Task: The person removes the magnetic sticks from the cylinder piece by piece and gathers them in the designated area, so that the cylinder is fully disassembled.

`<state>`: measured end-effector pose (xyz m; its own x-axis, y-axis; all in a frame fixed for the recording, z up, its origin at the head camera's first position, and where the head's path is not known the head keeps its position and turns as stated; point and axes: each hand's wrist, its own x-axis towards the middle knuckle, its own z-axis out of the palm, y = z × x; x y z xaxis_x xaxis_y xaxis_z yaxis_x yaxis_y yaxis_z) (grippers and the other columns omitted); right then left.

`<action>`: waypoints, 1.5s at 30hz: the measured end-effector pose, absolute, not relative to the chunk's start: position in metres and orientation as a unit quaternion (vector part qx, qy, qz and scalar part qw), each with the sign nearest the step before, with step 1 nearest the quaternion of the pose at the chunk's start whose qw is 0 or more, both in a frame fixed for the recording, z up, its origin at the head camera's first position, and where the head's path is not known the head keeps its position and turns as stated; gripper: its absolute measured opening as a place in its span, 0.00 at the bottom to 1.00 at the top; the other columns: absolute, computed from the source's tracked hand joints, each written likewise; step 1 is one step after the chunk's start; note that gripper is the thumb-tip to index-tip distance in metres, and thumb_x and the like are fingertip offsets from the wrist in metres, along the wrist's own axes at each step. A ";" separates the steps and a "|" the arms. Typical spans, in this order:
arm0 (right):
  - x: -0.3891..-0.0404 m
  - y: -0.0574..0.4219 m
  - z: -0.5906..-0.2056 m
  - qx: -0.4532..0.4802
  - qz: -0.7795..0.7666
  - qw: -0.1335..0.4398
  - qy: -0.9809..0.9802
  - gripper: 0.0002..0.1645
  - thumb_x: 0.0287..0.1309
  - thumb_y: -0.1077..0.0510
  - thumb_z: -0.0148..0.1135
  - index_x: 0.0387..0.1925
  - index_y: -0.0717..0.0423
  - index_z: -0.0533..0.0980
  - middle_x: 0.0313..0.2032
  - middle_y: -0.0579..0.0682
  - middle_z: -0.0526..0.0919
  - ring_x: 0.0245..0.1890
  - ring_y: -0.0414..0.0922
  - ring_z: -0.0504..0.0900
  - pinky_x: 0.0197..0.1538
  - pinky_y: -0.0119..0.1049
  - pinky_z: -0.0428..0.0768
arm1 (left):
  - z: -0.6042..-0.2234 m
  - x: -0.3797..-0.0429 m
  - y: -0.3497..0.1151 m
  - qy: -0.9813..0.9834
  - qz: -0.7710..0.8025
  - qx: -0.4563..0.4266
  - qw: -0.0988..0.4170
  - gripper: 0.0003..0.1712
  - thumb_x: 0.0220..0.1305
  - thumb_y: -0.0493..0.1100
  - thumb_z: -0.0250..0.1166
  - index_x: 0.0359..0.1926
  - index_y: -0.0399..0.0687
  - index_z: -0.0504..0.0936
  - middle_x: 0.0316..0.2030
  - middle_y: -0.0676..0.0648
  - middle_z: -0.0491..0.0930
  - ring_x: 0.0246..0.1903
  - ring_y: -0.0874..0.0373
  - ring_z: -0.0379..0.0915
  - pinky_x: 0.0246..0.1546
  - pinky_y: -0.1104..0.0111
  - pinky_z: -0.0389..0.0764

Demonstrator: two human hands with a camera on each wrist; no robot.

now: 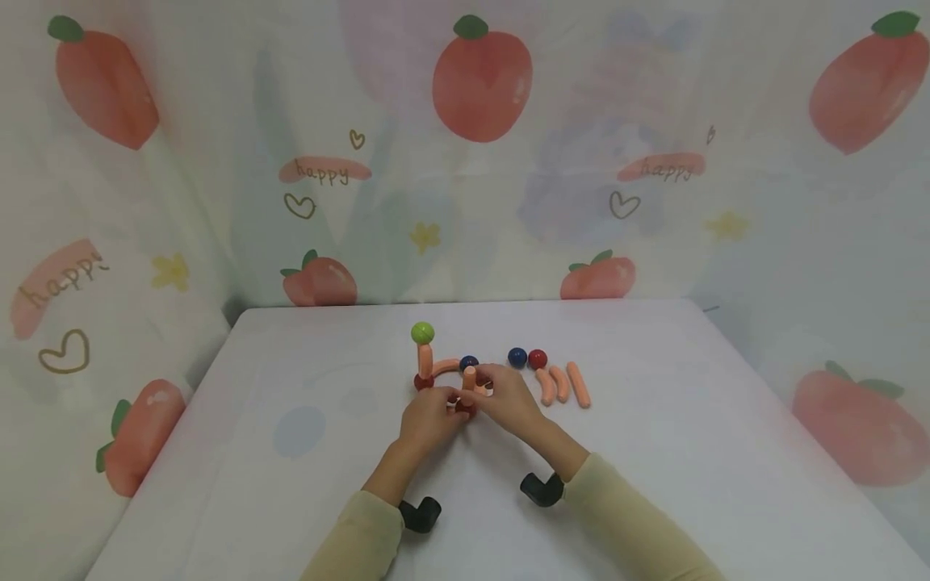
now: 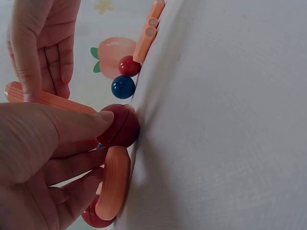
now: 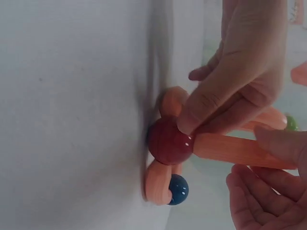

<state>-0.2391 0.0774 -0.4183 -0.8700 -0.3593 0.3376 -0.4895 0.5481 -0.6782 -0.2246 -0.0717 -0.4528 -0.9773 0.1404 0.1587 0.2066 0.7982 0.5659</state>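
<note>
My left hand [image 1: 427, 418] pinches a glossy red ball [image 3: 168, 142] low at the table between thumb and fingers. Up from that ball rises a straight orange stick [image 3: 232, 149], its lower end against the ball. The thumb and fingers of my right hand [image 1: 512, 399] hold the stick near its top. Curved orange pieces [image 2: 115, 179] join the red ball at its sides and run along the table to other balls. One leads to a blue ball [image 3: 178, 189]. Behind my left hand, another upright orange stick [image 1: 425, 361] stands on a second red ball [image 1: 422, 382], topped by a green ball [image 1: 422, 332].
To the right lie a loose blue ball [image 1: 517, 357] and a red ball [image 1: 538, 359]. Beside them are two short curved pieces [image 1: 559, 384] and a straight orange stick [image 1: 579, 385]. A patterned cloth [image 1: 465, 210] hangs around the white table [image 1: 291, 500].
</note>
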 end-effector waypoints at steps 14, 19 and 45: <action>-0.240 0.072 -0.424 0.249 0.395 0.069 -0.881 0.06 0.50 0.61 0.67 0.32 0.56 0.79 0.31 0.47 0.82 0.34 0.43 0.78 0.42 0.41 0.77 | -0.458 -0.232 -0.073 -0.945 -0.298 -0.116 0.073 0.12 0.50 0.47 0.71 0.33 0.45 0.85 0.25 0.54 0.81 0.29 0.62 0.75 0.31 0.70 0.75; -0.238 0.072 -0.425 0.244 0.412 0.066 -0.875 0.08 0.50 0.61 0.67 0.35 0.58 0.79 0.32 0.48 0.83 0.35 0.44 0.78 0.42 0.42 0.77 | -0.454 -0.231 -0.074 -0.944 -0.309 -0.104 0.050 0.12 0.49 0.47 0.71 0.32 0.44 0.85 0.24 0.54 0.81 0.28 0.62 0.75 0.30 0.69 0.75; -0.236 0.074 -0.394 0.273 0.422 0.201 -0.841 0.09 0.53 0.62 0.64 0.36 0.61 0.75 0.31 0.50 0.78 0.34 0.45 0.78 0.41 0.41 0.78 | -0.436 -0.234 -0.065 -0.968 -0.234 -0.093 -0.005 0.08 0.49 0.44 0.71 0.24 0.44 0.81 0.16 0.54 0.72 0.20 0.61 0.67 0.26 0.69 0.72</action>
